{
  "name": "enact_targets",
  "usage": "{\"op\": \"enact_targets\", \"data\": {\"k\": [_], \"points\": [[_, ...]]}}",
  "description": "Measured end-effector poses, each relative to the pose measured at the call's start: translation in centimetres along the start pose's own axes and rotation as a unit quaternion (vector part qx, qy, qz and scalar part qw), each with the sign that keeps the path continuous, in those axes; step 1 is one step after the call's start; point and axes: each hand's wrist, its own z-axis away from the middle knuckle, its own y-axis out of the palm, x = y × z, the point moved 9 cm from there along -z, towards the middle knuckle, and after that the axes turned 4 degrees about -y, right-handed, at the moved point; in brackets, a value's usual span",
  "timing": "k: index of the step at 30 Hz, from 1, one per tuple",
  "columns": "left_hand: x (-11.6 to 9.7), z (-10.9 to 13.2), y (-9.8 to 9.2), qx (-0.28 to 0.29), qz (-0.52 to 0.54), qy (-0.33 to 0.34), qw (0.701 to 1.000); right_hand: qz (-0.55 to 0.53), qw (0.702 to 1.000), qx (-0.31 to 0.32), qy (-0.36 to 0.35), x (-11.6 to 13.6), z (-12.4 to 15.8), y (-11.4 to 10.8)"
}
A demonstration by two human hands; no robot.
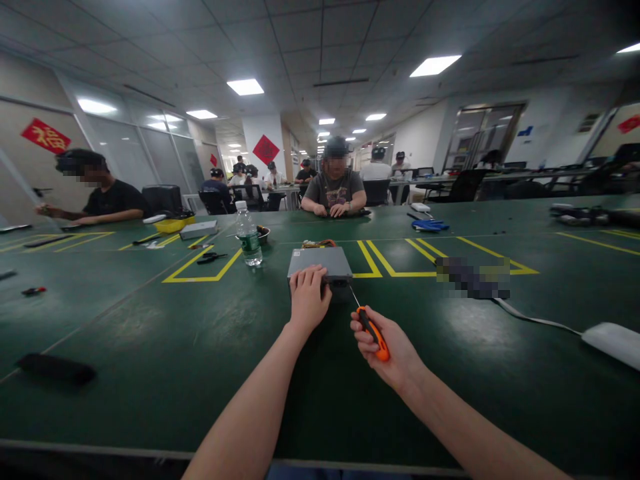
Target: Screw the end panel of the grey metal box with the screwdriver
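Observation:
A grey metal computer power supply (337, 260) sits on the green table, its socket side facing me and coloured wires (320, 244) bunched at its far side. My left hand (307, 293) grips its near left part, fingers over the top and thumb against the front face. In my right hand (383, 340) is a screwdriver (373, 333) with an orange and black handle, fingers wrapped round it. The shaft points up and left, its tip at the front right corner of the power supply; whether it touches a screw I cannot tell.
A water bottle (249, 233) stands left of the power supply, before a metal bowl (263, 234). Black pliers (211, 258) and a grey box (199, 230) lie farther left. Blue gloves (429, 225) and a white power strip (613, 341) are right. A person (336, 183) sits opposite.

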Motion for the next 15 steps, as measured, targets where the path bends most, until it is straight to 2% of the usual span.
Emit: {"op": "enact_targets", "data": {"k": [8,15], "points": [[0.0,-0.1,0.0,-0.002,0.003,-0.008,1.000,0.008,1.000,0.005,-0.001,0.0,0.1,0.0],[0.1,-0.1,0.0,-0.002,0.004,-0.006,1.000,0.067,0.998,-0.011,0.007,-1.0,0.1,-0.2]]}}
